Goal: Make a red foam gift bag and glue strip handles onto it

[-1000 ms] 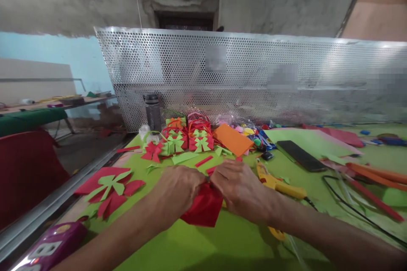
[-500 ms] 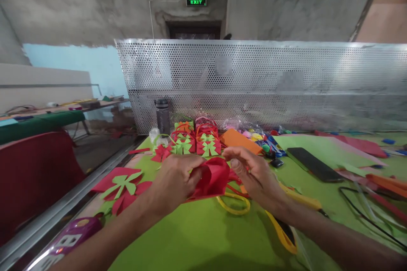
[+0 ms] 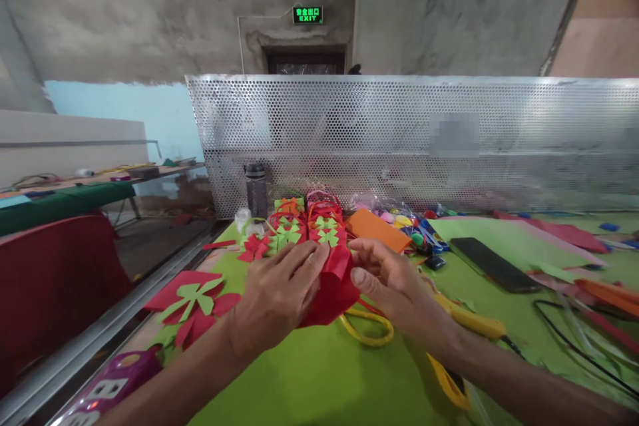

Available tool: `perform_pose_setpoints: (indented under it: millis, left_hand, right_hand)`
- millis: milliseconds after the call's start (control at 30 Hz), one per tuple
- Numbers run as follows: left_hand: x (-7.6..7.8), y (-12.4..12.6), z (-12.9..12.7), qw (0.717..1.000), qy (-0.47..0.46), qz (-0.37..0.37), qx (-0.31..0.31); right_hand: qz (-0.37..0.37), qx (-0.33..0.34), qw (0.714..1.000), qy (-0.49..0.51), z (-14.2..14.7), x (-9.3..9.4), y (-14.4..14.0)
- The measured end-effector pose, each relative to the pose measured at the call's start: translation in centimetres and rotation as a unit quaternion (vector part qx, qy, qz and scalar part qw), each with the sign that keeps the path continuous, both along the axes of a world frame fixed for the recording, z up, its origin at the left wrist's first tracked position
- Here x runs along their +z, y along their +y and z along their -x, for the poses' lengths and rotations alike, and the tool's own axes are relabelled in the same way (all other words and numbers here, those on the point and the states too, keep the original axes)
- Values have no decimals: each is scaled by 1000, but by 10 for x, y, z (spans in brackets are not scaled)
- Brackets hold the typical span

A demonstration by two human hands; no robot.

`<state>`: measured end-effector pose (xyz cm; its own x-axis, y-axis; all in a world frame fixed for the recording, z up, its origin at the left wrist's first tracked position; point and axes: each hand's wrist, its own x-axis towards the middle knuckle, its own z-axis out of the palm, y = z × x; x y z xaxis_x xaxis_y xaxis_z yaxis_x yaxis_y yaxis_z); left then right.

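Observation:
My left hand (image 3: 282,286) is closed on a red felt bag (image 3: 332,286), pinching its left side above the green work surface (image 3: 299,373). Beside the bag's right side, my right hand (image 3: 392,279) has its fingers curved and apart, with nothing visible between them. Whether its fingertips touch the felt I cannot tell. A yellow cord loop (image 3: 369,334) lies just below the hands. Behind them stand small red bags (image 3: 327,229) with green bow-shaped cutouts and handles. Left of my left hand lie red felt pieces (image 3: 222,306) and a green cutout (image 3: 192,298).
A yellow-handled tool (image 3: 472,319) with a black cord lies by my right forearm, near yellow scissors handles (image 3: 446,379). A black phone (image 3: 494,265) is at right, an orange felt sheet (image 3: 379,229) behind. A purple power strip (image 3: 112,383) sits left; a bottle (image 3: 256,192) stands behind.
The red bag has tipped, so its open top no longer faces me. My left hand has turned over its edge, fingers flatter across it. My right hand stays nearby, slightly lower.

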<state>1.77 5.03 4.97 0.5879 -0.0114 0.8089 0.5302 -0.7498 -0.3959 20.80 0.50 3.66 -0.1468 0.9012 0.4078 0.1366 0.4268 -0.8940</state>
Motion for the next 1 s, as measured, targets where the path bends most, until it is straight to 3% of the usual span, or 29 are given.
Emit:
perform_pose_setpoints:
  millis: [100, 167, 233, 300, 367, 400, 433, 533, 600, 667, 767, 1000]
  left_hand:
    - [-2, -3, -1, 998, 34, -34, 36]
    - [-4, -5, -1, 996, 49, -41, 57]
    - [-6, -5, -2, 994, 57, -48, 77]
    - [-7, -4, -4, 992, 53, -56, 97]
    - [-9, -4, -5, 991, 47, -56, 116]
    - [-9, -5, -5, 990, 44, -52, 126]
    - [-10, -5, -6, 989, 44, -46, 134]
    - [-10, -9, -7, 988, 49, -40, 143]
    - [-9, -11, -7, 987, 54, -43, 143]
    - [-9, -12, -8, 987, 54, -39, 145]
    - [-9, -14, -10, 989, 50, -22, 138]
    - [-15, -29, -19, 995, 12, 45, 89]
  right_hand:
    - [24, 32, 999, -17, 3, -4, 0]
    - [11, -8, 999, -48, 4, -5, -2]
    - [-67, -105, 988, -86, 3, -4, -7]
    - [-203, -175, 956, -120, 3, -1, -15]
    - [-311, -164, 926, -135, 5, 1, -27]
    - [-314, -134, 931, -133, 7, 2, -33]
    - [-288, -103, 944, -121, 10, 2, -38]
    - [-93, 27, 994, -56, 20, 4, -48]
    - [14, 117, 993, 9, 26, 9, -50]
    - [64, 163, 983, 59, 31, 14, -49]
    - [69, 156, 979, 108, 35, 14, -46]
    - [35, 70, 988, 133, 40, -11, -40]
